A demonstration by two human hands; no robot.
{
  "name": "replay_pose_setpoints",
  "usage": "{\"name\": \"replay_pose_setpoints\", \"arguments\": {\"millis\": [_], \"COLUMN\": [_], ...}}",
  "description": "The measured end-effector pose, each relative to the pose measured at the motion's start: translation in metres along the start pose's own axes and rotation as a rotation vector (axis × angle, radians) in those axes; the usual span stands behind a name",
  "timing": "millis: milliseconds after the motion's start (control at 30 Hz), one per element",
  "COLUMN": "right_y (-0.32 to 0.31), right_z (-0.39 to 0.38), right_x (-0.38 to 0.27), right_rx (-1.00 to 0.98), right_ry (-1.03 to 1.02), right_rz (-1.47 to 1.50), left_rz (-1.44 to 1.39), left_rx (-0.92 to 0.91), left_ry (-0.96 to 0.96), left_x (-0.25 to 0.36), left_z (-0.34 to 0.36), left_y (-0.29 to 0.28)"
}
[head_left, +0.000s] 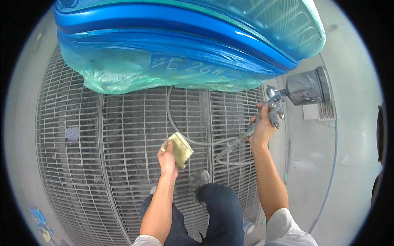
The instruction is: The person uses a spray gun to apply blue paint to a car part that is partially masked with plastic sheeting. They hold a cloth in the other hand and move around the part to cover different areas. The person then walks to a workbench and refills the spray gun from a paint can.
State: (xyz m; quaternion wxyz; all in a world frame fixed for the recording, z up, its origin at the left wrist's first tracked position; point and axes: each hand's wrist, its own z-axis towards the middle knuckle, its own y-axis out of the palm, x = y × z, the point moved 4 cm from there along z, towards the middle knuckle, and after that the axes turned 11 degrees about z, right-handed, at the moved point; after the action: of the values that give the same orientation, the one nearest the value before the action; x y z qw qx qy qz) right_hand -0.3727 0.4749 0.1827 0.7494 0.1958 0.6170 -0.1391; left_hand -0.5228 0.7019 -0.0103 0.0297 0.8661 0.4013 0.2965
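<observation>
My left hand (167, 158) grips a folded yellowish cloth (180, 149) low in front of me, over the floor grating. At the right, my right hand (262, 125) is closed round the handle of a metal spray gun (275, 98), whose grey cup (305, 86) lies on its side toward the right. A pale hose (176, 125) runs from the gun's handle in loops up toward the panel. A curved, glossy blue panel (176, 20), partly wrapped in greenish translucent masking film (106, 78), spans the top of the view.
Metal floor grating (69, 164) lies under my feet, with a small pale item (72, 133) on it at the left. A pale floor (344, 164) borders it, carrying a blue hose (328, 180) and a slotted fitting (326, 112) at the right. Blue scraps (39, 217) lie at the lower left.
</observation>
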Motion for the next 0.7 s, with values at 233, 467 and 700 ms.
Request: {"name": "replay_pose_setpoints", "arguments": {"millis": [233,467,700], "right_y": [0.061,0.147,0.234], "right_z": [-0.045,-0.064,-0.047], "right_x": [-0.059,-0.11,-0.131], "right_rx": [-0.158,-0.397,-0.557], "right_ry": [0.15,0.359,0.474], "right_rz": [-0.071,-0.098,-0.019], "left_rz": [-0.122,-0.03,0.161], "left_rx": [0.057,0.095,-0.002], "left_ry": [-0.077,0.008,0.028], "left_x": [0.0,0.108,0.197], "left_z": [-0.069,-0.109,-0.106], "left_y": [-0.074,-0.11,-0.103]}}
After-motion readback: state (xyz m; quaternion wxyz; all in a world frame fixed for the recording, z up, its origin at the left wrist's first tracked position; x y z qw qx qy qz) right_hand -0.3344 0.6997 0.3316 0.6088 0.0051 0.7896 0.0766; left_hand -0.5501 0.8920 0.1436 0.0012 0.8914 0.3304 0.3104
